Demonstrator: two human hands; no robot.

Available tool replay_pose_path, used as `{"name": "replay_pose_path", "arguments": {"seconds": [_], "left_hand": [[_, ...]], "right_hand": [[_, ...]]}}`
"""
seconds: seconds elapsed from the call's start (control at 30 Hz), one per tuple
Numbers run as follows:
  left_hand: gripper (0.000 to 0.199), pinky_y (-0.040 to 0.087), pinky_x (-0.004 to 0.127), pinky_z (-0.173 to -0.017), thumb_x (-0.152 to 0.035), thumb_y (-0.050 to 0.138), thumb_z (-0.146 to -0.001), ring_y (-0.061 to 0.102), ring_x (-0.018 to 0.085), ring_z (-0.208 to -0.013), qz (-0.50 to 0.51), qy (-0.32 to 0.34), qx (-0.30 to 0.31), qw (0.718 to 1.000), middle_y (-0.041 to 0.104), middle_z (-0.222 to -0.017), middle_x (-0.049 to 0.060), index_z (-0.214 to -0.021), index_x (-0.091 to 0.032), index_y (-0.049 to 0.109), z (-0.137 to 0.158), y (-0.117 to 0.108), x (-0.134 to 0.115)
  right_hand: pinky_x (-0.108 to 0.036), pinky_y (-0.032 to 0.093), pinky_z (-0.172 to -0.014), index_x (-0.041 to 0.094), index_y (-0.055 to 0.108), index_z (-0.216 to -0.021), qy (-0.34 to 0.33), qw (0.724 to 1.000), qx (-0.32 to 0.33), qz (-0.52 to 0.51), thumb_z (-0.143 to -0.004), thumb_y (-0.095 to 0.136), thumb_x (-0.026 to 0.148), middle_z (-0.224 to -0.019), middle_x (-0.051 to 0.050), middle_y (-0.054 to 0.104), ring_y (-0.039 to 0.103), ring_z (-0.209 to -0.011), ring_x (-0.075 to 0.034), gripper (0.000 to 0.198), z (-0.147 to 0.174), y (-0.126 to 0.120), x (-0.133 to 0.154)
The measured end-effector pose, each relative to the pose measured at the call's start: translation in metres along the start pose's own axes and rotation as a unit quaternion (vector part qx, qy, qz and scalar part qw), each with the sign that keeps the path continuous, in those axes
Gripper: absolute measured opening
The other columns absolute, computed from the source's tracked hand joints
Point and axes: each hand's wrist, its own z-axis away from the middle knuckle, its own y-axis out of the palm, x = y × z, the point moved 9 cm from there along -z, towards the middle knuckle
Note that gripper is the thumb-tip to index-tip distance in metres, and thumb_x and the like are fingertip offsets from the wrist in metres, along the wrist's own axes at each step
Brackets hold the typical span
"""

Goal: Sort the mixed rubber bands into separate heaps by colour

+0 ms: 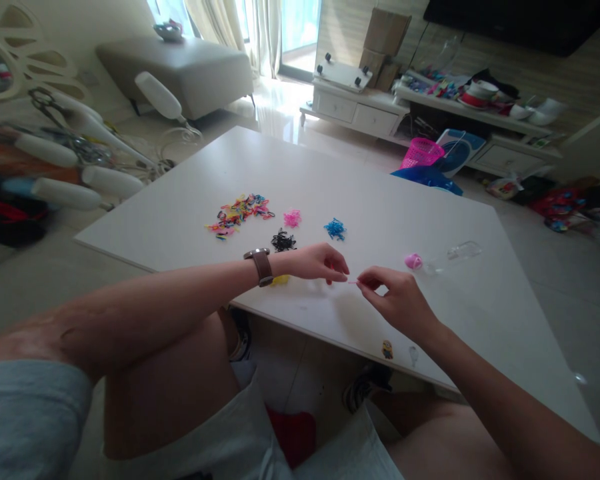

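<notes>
Over the white table, my left hand (320,261) and my right hand (400,297) face each other with their fingertips pinched. A thin pink rubber band (353,282) stretches across the small gap between them, an end in each pinch. Close to my left hand lie piles of small bands: black bands (283,241), pink bands (293,218) and blue bands (335,229). Some yellow bands (280,280) are partly hidden under my left wrist. Farther left is a mixed pile of coloured bands (243,212).
A pink egg-shaped thing (413,261) and a clear plastic piece (464,250) lie right of my hands. Near the table's front edge are a small minion figure (387,349) and a clear small item (413,356). White-padded chairs (160,97) stand against the table's left side.
</notes>
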Motion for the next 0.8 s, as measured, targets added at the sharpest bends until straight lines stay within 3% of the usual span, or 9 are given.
{"name": "replay_pose_path", "arguments": {"seconds": [0.13,0.27,0.33,0.4,0.57,0.67,0.8], "left_hand": [[0.029,0.049,0.025,-0.063,-0.036,0.081,-0.08,0.069,0.016,-0.07,0.063,0.022,0.01,0.998,0.075,-0.076,0.008,-0.097,-0.012,0.078,0.0,0.021,-0.008],[0.025,0.052,0.027,-0.067,-0.035,0.079,-0.081,0.071,0.017,-0.072,0.081,0.019,-0.02,0.996,0.075,-0.075,0.009,-0.09,-0.012,0.078,-0.004,0.013,-0.006],[0.025,0.052,0.027,-0.067,-0.035,0.08,-0.079,0.07,0.017,-0.071,0.059,0.01,-0.065,0.996,0.075,-0.074,0.008,-0.088,-0.012,0.079,-0.006,-0.01,0.0],[0.025,0.051,0.026,-0.064,-0.034,0.082,-0.076,0.067,0.016,-0.069,0.013,-0.024,-0.158,0.987,0.074,-0.073,0.007,-0.088,-0.012,0.08,-0.002,-0.05,0.011],[0.026,0.049,0.025,-0.061,-0.031,0.084,-0.073,0.062,0.013,-0.062,0.006,-0.154,-0.362,0.919,0.071,-0.066,0.007,-0.085,-0.01,0.076,0.036,-0.145,0.056],[0.03,0.051,0.026,-0.063,-0.03,0.089,-0.067,0.063,0.013,-0.064,0.018,-0.186,-0.408,0.893,0.069,-0.065,0.006,-0.085,-0.011,0.073,0.054,-0.168,0.073],[0.033,0.054,0.027,-0.068,-0.028,0.092,-0.065,0.066,0.014,-0.067,0.049,-0.185,-0.448,0.874,0.069,-0.067,0.006,-0.082,-0.012,0.069,0.059,-0.173,0.079]], "right_hand": [[-0.029,0.052,-0.064,0.02,0.07,-0.082,-0.004,1.0,0.006,-0.005,-0.09,0.061,0.02,-0.076,-0.002,0.073,0.067,-0.069,-0.017,0.012,-0.001,0.002,0.001],[-0.03,0.053,-0.067,0.021,0.071,-0.086,-0.005,1.0,-0.003,-0.014,-0.091,0.063,0.021,-0.078,-0.002,0.073,0.068,-0.07,-0.017,0.01,-0.003,0.001,0.004],[-0.03,0.054,-0.067,0.022,0.071,-0.093,-0.003,1.0,-0.016,-0.016,-0.09,0.065,0.024,-0.083,-0.002,0.074,0.069,-0.071,-0.017,0.006,-0.003,-0.001,0.005],[-0.03,0.055,-0.066,0.022,0.069,-0.096,-0.004,1.0,-0.023,-0.011,-0.089,0.068,0.026,-0.085,-0.003,0.073,0.069,-0.071,-0.018,0.009,-0.003,-0.003,0.007],[-0.029,0.053,-0.067,0.021,0.067,-0.095,-0.016,1.0,-0.014,-0.003,-0.09,0.066,0.024,-0.085,-0.002,0.069,0.067,-0.072,-0.016,0.006,0.0,-0.001,0.009],[-0.028,0.052,-0.067,0.021,0.067,-0.095,-0.018,1.0,-0.006,-0.003,-0.09,0.066,0.022,-0.086,-0.002,0.068,0.067,-0.073,-0.016,0.005,0.001,0.001,0.009],[-0.028,0.051,-0.069,0.021,0.068,-0.095,-0.011,1.0,0.005,-0.004,-0.089,0.065,0.021,-0.088,-0.002,0.068,0.066,-0.074,-0.015,0.006,0.002,0.003,0.01]]}}
